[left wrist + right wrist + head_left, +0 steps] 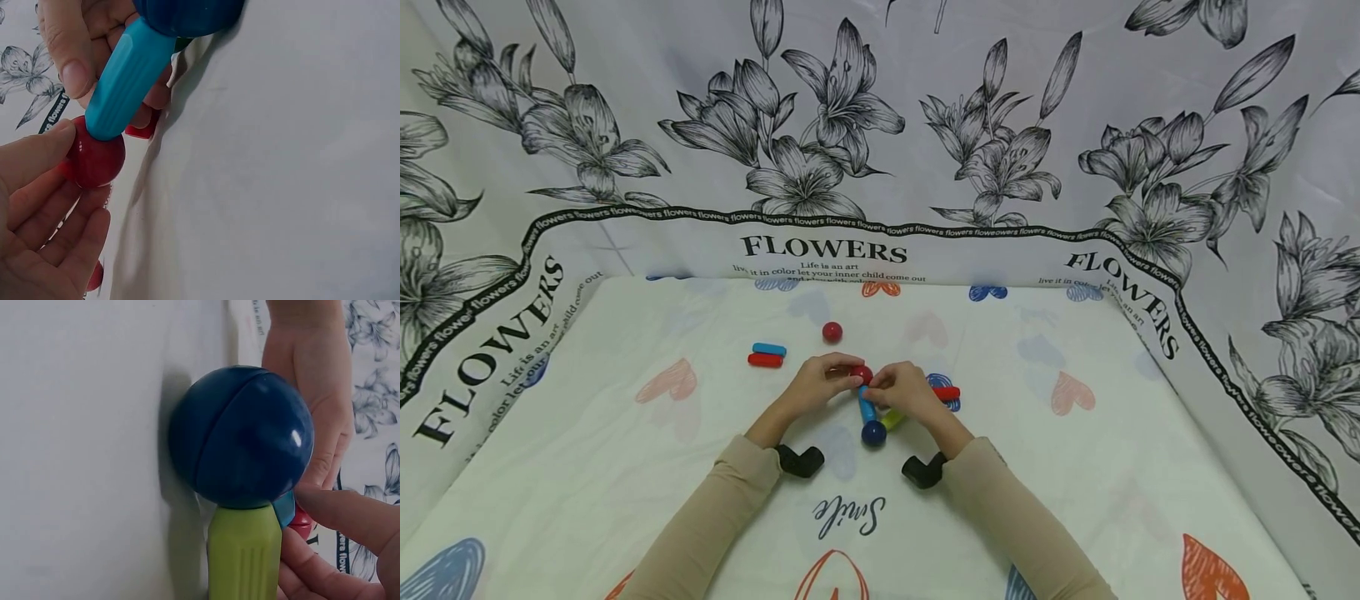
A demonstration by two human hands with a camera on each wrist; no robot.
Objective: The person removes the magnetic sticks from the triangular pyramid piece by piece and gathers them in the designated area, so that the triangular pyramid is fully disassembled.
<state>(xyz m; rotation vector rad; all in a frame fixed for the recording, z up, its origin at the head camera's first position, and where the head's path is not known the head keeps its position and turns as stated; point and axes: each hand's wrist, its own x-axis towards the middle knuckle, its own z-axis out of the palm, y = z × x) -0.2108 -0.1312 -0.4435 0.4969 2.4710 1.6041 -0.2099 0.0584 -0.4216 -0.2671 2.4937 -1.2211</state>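
Both hands meet at the middle of the tabletop (pixel 1075 500), which is covered with a white cloth printed with hearts. The left hand (pixel 817 383) pinches a red ball (pixel 862 374) between thumb and fingertips — the left wrist view shows the ball pressed against the far end of a blue rod (pixel 867 407). The right hand (pixel 904 390) has its fingers curled about that same rod near the red ball. The rod's near end joins a dark blue ball (pixel 873 432), which sits on the cloth just in front of the hands. A green rod (pixel 892 418) also meets the dark blue ball and runs off under the right hand. A red rod (pixel 947 393) pokes out beyond the right hand's far side, touching or nearly touching it — which, I cannot tell.

Well to the left lie a short blue stick (pixel 769 349) and a red stick (pixel 765 360), side by side and touching. A second red ball (pixel 832 332) rests alone behind the hands.
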